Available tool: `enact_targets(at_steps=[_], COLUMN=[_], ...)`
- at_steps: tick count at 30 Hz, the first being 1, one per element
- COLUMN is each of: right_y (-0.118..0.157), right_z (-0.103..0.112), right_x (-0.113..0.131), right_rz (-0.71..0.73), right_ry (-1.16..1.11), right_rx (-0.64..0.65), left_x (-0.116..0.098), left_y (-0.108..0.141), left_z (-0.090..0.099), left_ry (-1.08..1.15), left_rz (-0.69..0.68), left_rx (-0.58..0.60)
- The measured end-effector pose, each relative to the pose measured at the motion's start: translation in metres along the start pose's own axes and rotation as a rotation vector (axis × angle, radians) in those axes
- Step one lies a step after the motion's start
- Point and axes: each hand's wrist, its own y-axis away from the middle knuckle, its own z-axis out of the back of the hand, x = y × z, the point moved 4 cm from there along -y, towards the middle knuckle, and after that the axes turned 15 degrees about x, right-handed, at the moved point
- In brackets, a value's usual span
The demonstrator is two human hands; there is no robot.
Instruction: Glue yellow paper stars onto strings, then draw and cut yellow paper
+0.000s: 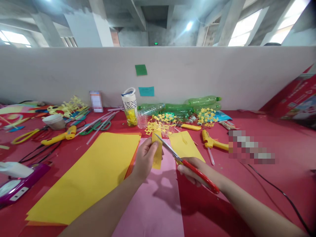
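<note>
Upright in my left hand (pixel 145 159) is a narrow yellow paper strip (pixel 157 161), pinched between thumb and fingers. My right hand (pixel 195 171) is closed around red-handled scissors (pixel 201 176), whose blades point up and left. Their tips are at the upper part of the strip; whether they touch it I cannot tell. Both hands are above a pink sheet (pixel 158 204). Large yellow sheets (pixel 91 174), with orange ones under them, lie to the left. A smaller yellow sheet (pixel 186 144) lies just beyond my right hand.
Yellow paper stars (pixel 161 123) and green plastic bottles (pixel 177 108) stand at the back. Yellow glue guns lie on the right (pixel 214 143) and left (pixel 60 135). A purple power strip (pixel 24 182) is at the left edge; a cable (pixel 276 189) crosses the right side.
</note>
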Motion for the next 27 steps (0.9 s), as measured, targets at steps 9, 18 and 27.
enact_targets(at_steps=[9,18,27], right_y=[-0.0026,-0.0034,-0.003], right_z=[-0.0005,-0.0046,-0.0069], right_x=[-0.0027,-0.0009,0.0042], right_rz=[0.007,0.034,-0.024], right_ry=[-0.029,-0.103,-0.1], right_rx=[0.02,0.011,0.006], left_x=[0.0027,0.0031,0.002], left_y=[-0.0013,-0.0018,-0.0012], left_z=[0.0022,0.0015,0.0006], left_ry=[0.025,0.07,0.084], left_rz=[-0.002,0.019,0.016], left_rx=[-0.006,-0.008,-0.01])
